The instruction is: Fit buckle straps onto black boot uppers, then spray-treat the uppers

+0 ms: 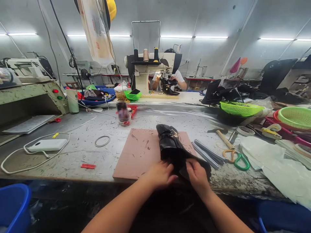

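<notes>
A black leather boot [169, 144] with straps and gold-coloured buckles lies on a pinkish-brown board [138, 152], toe pointing away from me. Its wide shaft opens toward me and hangs over the table's front edge. My left hand [161, 174] is closed at the left edge of the shaft, fingertips partly hidden against the black leather. On the other side, my right hand [198, 176] pinches the shaft's edge between thumb and fingers. Grey strips [209, 153] with pale lines lie just right of the board.
To the right are a hammer [224, 139], scissors [241, 161], white sheets [274, 165] and a green basket [240, 109]. A power bank [48, 145], metal ring [102, 141] and red piece [88, 166] lie left. Across the table, a person works at a sewing machine [143, 74].
</notes>
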Available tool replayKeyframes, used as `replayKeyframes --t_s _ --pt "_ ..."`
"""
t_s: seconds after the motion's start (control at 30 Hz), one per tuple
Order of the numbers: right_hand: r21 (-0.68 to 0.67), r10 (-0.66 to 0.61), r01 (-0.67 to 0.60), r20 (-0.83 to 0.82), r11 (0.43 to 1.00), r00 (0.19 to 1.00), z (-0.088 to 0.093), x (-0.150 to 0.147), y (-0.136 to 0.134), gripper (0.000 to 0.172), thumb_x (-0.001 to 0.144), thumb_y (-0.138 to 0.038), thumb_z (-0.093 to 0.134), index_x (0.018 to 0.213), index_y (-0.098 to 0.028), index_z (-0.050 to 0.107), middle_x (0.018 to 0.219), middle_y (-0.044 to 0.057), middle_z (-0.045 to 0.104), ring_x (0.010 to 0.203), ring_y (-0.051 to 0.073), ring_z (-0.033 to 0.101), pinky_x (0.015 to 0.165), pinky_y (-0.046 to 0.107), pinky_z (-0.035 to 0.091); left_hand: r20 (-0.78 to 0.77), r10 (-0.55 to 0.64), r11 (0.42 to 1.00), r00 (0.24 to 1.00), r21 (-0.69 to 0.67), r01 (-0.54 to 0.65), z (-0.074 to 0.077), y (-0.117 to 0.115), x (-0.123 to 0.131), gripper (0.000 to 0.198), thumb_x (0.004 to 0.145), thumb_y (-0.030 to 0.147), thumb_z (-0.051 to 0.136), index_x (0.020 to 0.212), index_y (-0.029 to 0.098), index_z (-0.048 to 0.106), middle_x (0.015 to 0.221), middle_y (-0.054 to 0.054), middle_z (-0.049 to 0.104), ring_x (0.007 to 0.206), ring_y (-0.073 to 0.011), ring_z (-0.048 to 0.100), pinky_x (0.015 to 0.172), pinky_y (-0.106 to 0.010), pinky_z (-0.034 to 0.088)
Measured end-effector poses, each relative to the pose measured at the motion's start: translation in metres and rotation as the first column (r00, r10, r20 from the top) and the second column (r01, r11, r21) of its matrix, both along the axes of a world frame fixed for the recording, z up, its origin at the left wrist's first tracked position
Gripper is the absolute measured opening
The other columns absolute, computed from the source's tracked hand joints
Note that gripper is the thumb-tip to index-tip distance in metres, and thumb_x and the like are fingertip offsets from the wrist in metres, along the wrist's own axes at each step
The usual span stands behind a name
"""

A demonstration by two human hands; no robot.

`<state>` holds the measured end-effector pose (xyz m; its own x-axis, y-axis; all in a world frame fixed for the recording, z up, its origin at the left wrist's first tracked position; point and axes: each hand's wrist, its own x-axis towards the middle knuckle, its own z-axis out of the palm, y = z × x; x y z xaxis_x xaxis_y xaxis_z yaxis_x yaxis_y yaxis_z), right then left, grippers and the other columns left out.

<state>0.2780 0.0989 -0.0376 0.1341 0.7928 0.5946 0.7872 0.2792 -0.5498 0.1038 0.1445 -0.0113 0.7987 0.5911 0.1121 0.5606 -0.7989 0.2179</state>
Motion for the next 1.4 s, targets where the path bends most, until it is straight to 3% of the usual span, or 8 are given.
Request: replayKeyframes --t_s 0.17,0.23,0.37,0.5,0.8,1.03,1.2,1.4 --pt "-0.013 0.184 -0.184 0.160 0.983 0.970 -0.011 -0.012 -0.006 0.029 0.077 -0.019 0.041 0.095 -0.017 0.064 0.095 0.008 0.070 0.083 0.022 0.067 0.074 0.031 0.056 0.106 0.252 0.968 0.962 -0.026 -0.250 0.004 0.014 -0.005 0.046 0.081 0.012 0.045 0.127 0.013 0.039 0.133 -0.020 0.040 0.089 -0.0218 0.062 0.073 -0.034 0.052" --pt "-0.039 0.201 -0.198 0.260 0.979 0.945 -0.014 -0.013 -0.006 0.039 0.072 -0.012 0.039 0.105 -0.015 0.061 0.104 0.011 0.067 0.093 0.023 0.064 0.080 0.034 0.055 0.084 0.176 0.979 0.981 0.088 -0.184 0.003 0.018 -0.003 0.050 0.078 0.012 0.050 0.127 0.020 0.042 0.141 -0.017 0.029 0.084 -0.0226 0.064 0.070 -0.036 0.053" --pt "-0.060 0.160 -0.149 0.338 0.987 0.927 -0.018 -0.012 -0.003 0.050 0.070 -0.007 0.038 0.117 -0.011 0.054 0.113 0.013 0.063 0.103 0.024 0.060 0.086 0.038 0.052 0.018 0.018 0.952 1.000 0.305 -0.023 -0.001 0.024 0.000 0.023 0.079 0.012 0.051 0.097 0.017 0.063 0.120 -0.010 0.057 0.076 -0.0209 0.065 0.065 -0.032 0.055" --pt "-0.047 0.143 -0.135 0.299 0.990 0.944 -0.018 -0.010 -0.002 0.039 0.081 -0.010 0.036 0.112 -0.013 0.059 0.108 0.012 0.066 0.098 0.023 0.063 0.084 0.035 0.054 0.031 0.007 0.945 0.999 0.327 -0.017 -0.004 0.029 -0.004 0.022 0.082 0.009 0.046 0.093 0.015 0.064 0.100 -0.007 0.067 0.082 -0.0165 0.065 0.070 -0.026 0.055" --pt "-0.023 0.208 -0.229 0.510 0.973 0.835 -0.017 -0.011 -0.007 0.042 0.078 -0.002 0.033 0.108 -0.004 0.062 0.108 0.018 0.064 0.103 0.026 0.060 0.088 0.039 0.051 -0.123 -0.164 0.916 0.979 0.350 0.197 -0.004 0.033 -0.010 0.029 0.080 0.010 0.048 0.105 0.006 0.062 0.110 -0.012 0.063 0.096 -0.0221 0.059 0.081 -0.030 0.051" --pt "-0.085 0.350 -0.347 0.403 0.934 0.845 -0.007 -0.017 -0.041 0.044 0.074 -0.004 0.034 0.109 -0.004 0.060 0.113 0.018 0.062 0.107 0.026 0.057 0.089 0.043 0.050 -0.216 -0.114 0.907 0.970 0.375 0.190 0.008 0.024 -0.017 0.037 0.081 0.015 0.049 0.116 0.008 0.056 0.118 -0.011 0.058 0.108 -0.0285 0.050 0.090 -0.040 0.042" --pt "-0.088 0.528 -0.521 0.117 0.849 0.841 0.006 -0.017 -0.089 0.038 0.069 -0.006 0.038 0.091 -0.021 0.065 0.081 0.002 0.073 0.076 0.015 0.069 0.074 0.024 0.056 -0.209 -0.147 0.885 0.967 0.410 0.223 0.016 0.015 0.002 0.026 0.080 0.015 0.049 0.100 0.008 0.064 0.115 -0.015 0.059 0.110 -0.0303 0.050 0.093 -0.042 0.040" --pt "0.175 0.320 -0.353 0.193 0.919 0.928 0.020 -0.016 -0.074 0.034 0.073 -0.001 0.038 0.092 -0.017 0.062 0.090 0.009 0.070 0.093 0.018 0.064 0.082 0.032 0.054 0.065 0.044 0.944 0.997 0.323 -0.063 -0.004 0.017 0.033 0.041 0.081 0.024 0.050 0.114 0.000 0.053 0.117 -0.023 0.055 0.111 -0.0303 0.051 0.096 -0.043 0.040"
